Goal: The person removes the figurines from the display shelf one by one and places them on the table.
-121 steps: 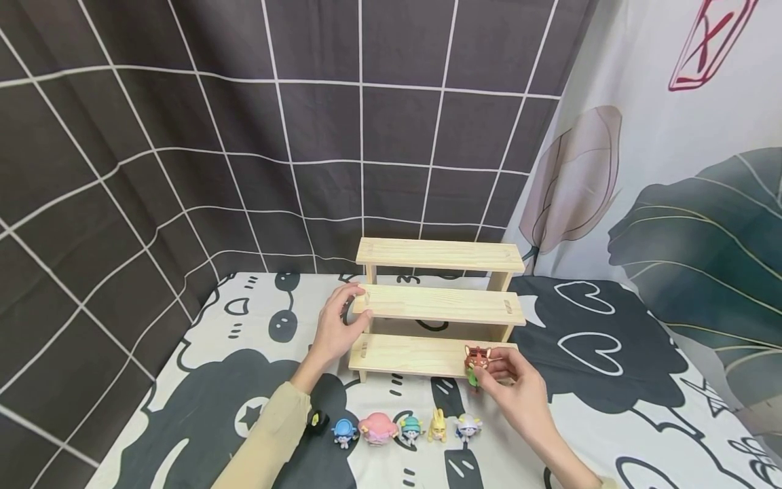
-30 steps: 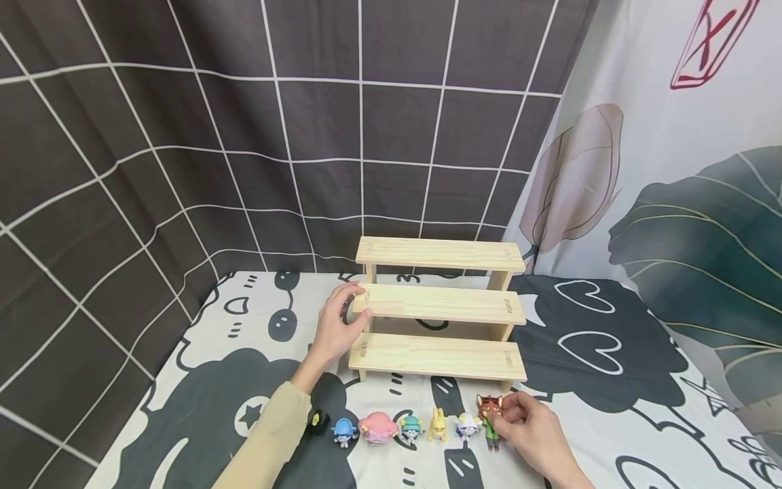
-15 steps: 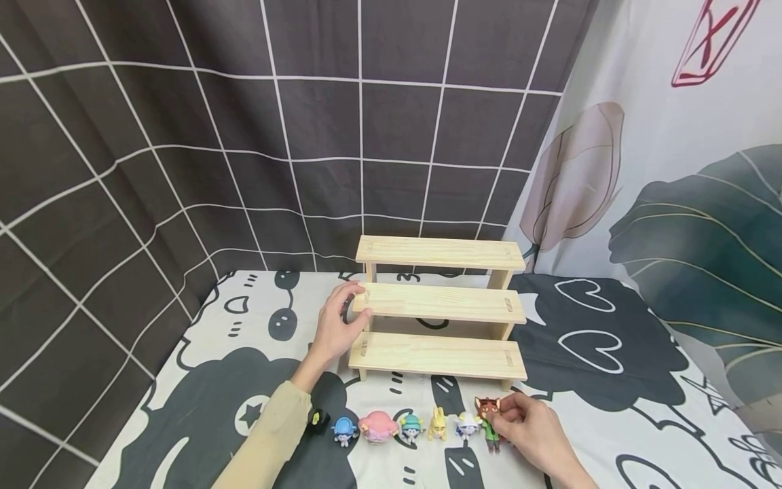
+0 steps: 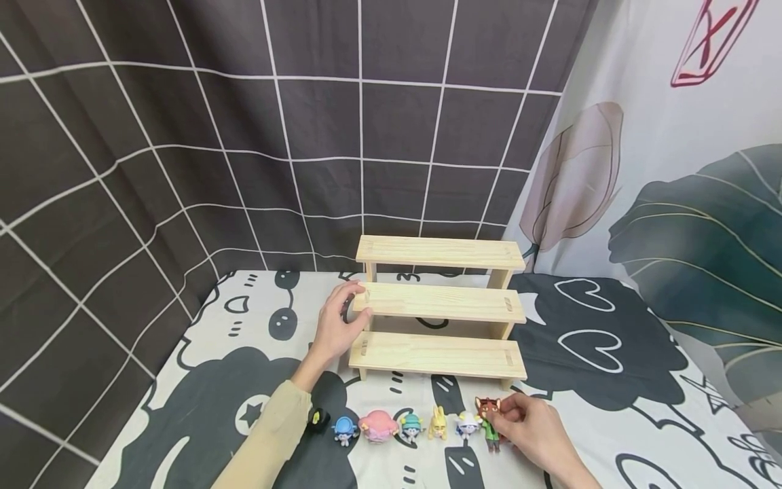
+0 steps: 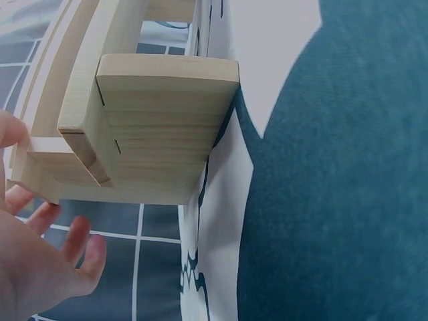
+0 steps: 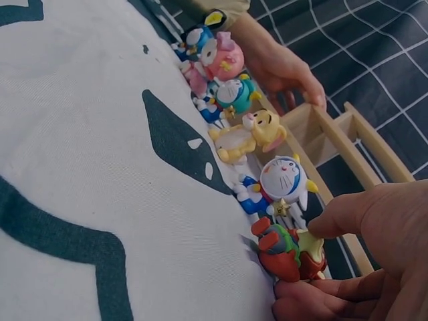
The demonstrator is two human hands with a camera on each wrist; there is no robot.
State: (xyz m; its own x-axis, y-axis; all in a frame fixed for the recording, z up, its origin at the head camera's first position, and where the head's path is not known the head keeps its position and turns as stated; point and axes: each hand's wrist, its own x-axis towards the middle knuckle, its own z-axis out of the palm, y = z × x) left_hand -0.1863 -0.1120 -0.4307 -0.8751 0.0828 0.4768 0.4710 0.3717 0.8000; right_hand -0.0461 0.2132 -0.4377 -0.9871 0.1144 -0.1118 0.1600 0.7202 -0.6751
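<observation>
My left hand (image 4: 334, 327) grips the left end of the middle board of a three-tier wooden shelf (image 4: 436, 302). Several of its fingers (image 5: 93, 257) show beside the board ends in the left wrist view. At the right end of a row of figurines, my right hand (image 4: 537, 435) pinches a red-brown fox figurine (image 4: 493, 435) in green clothes, upright on the cloth. Close to its left is a white-headed figurine (image 4: 468, 424). Farther left come a yellow rabbit-eared figurine (image 4: 437, 424), a teal-hatted one (image 4: 411, 426), a pink one (image 4: 378, 426) and a blue-hatted one (image 4: 345, 429).
A small black figure with a yellow patch (image 4: 317, 419) sits at the row's left end, by my left sleeve (image 4: 269, 435). Everything rests on a black-and-white patterned cloth (image 4: 244, 380). A dark grid curtain (image 4: 318, 183) hangs close behind the shelf.
My right hand has brought the fox figurine from before the lowest board down to the row's right end, then slightly left. My left hand keeps its place on the shelf.
</observation>
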